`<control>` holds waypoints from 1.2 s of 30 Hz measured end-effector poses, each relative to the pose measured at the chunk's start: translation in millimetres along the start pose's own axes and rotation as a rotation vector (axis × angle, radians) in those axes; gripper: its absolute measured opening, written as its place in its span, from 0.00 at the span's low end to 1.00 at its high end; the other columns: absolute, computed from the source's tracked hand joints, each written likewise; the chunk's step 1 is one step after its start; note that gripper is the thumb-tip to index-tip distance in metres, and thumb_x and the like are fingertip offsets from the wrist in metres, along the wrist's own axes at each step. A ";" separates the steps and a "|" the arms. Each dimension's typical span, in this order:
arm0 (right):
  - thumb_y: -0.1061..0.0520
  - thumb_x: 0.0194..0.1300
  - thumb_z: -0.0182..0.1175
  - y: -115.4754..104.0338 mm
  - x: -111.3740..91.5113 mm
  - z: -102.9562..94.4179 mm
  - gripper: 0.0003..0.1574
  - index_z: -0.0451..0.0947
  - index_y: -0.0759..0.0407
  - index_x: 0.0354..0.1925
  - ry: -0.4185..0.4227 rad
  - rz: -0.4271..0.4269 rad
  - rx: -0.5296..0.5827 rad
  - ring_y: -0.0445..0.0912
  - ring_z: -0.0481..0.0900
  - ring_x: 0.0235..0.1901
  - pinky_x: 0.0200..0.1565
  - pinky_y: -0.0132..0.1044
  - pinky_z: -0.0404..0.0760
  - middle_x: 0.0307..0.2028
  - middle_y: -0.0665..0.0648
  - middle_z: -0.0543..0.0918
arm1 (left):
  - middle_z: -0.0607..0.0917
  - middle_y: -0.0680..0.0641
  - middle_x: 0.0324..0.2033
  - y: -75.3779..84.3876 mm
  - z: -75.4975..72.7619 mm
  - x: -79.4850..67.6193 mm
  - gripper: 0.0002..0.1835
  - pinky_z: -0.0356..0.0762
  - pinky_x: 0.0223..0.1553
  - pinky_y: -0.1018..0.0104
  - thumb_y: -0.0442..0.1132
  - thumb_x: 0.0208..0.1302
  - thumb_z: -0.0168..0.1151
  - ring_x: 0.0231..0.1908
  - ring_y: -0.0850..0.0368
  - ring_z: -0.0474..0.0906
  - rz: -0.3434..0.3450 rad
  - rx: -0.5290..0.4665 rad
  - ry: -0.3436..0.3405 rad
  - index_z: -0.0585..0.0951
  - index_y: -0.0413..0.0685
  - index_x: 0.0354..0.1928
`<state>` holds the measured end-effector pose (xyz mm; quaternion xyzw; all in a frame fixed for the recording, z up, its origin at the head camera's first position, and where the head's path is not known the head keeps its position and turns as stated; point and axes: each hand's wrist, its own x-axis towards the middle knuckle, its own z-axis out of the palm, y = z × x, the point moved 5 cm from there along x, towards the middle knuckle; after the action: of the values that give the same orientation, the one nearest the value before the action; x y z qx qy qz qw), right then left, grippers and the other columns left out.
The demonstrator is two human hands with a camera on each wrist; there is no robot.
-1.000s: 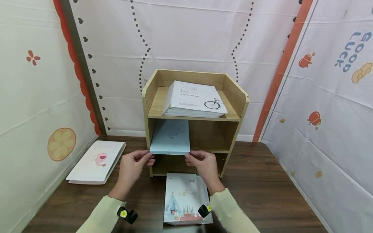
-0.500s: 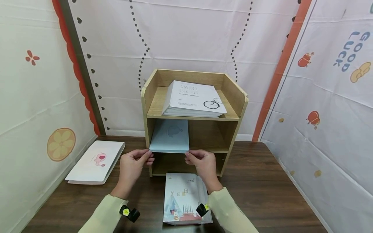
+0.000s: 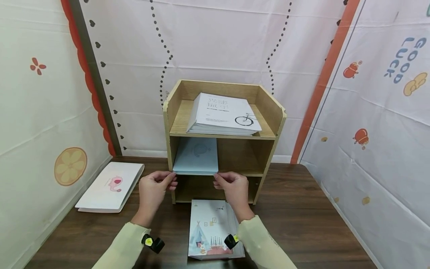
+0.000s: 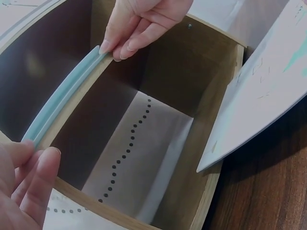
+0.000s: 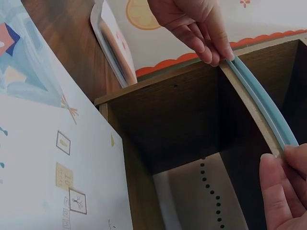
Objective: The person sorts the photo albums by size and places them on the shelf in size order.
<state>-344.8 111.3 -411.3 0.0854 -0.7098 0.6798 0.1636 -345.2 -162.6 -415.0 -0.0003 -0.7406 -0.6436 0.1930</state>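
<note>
A light blue notebook (image 3: 196,157) with a faint drawing on its cover lies in the left part of the shelf's middle compartment. Its front edge is roughly flush with the board under it. At the front left corner, my left hand (image 3: 155,186) pinches it between thumb and fingers. My right hand (image 3: 234,188) pinches the front right corner the same way. Both wrist views show the blue edge (image 4: 64,96) lying along the wooden board, fingertips at its two ends. The notebook's back part is hidden under the upper board.
The wooden shelf (image 3: 268,157) bears a thick stack of white books (image 3: 225,114) on top. In front of it lies a pile of books with a tent picture (image 3: 208,231). A white notebook with a pink elephant (image 3: 111,186) lies at the left. Printed cloth walls surround the table (image 3: 302,216).
Both hands have pushed the blue notebook slightly farther back into the middle compartment. Its front edge has moved back toward the board's edge. The other books have stayed put.
</note>
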 end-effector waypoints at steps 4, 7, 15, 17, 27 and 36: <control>0.57 0.61 0.75 -2.8 -0.2 1.2 0.07 0.90 0.60 0.36 0.019 -0.011 -0.005 0.52 0.91 0.29 0.37 0.37 0.90 0.34 0.64 0.91 | 0.91 0.36 0.37 2.2 -0.2 -1.1 0.12 0.88 0.30 0.68 0.41 0.64 0.73 0.25 0.61 0.88 0.038 0.015 0.015 0.89 0.39 0.42; 0.57 0.61 0.74 -3.4 -0.6 1.7 0.06 0.90 0.59 0.36 0.033 -0.007 -0.016 0.51 0.91 0.29 0.36 0.37 0.90 0.35 0.67 0.90 | 0.91 0.36 0.35 3.0 -0.1 -1.2 0.12 0.88 0.29 0.67 0.43 0.63 0.74 0.24 0.59 0.88 0.066 0.024 0.021 0.89 0.39 0.41; 0.56 0.62 0.74 -3.7 -0.6 3.1 0.07 0.90 0.59 0.35 0.058 -0.031 -0.046 0.51 0.90 0.28 0.35 0.36 0.90 0.34 0.67 0.90 | 0.90 0.38 0.31 4.1 -0.2 0.5 0.11 0.87 0.25 0.68 0.42 0.64 0.73 0.21 0.59 0.86 0.119 0.073 0.040 0.89 0.40 0.37; 0.55 0.61 0.75 -3.3 -0.5 3.3 0.07 0.90 0.58 0.35 0.063 -0.034 -0.051 0.51 0.90 0.28 0.35 0.35 0.90 0.34 0.67 0.90 | 0.90 0.38 0.31 3.7 -0.1 0.5 0.11 0.86 0.25 0.68 0.42 0.64 0.73 0.21 0.59 0.86 0.122 0.079 0.039 0.89 0.40 0.37; 0.54 0.61 0.75 -5.3 -4.0 4.6 0.07 0.90 0.56 0.35 0.062 -0.051 -0.092 0.49 0.90 0.28 0.36 0.34 0.89 0.32 0.60 0.91 | 0.91 0.38 0.33 3.9 -0.2 -1.0 0.14 0.87 0.27 0.68 0.46 0.64 0.73 0.23 0.58 0.87 0.093 0.076 -0.016 0.89 0.41 0.40; 0.52 0.64 0.73 -6.3 -11.2 13.0 0.09 0.90 0.57 0.36 0.012 -0.102 -0.036 0.53 0.90 0.28 0.35 0.39 0.90 0.30 0.58 0.91 | 0.90 0.39 0.34 7.5 -7.0 -11.4 0.12 0.88 0.27 0.65 0.45 0.69 0.69 0.25 0.58 0.87 0.126 0.109 -0.067 0.87 0.41 0.42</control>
<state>-333.7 96.9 -409.6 0.1142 -0.7157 0.6582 0.2038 -330.8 -165.2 -410.5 -0.0578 -0.7790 -0.5888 0.2078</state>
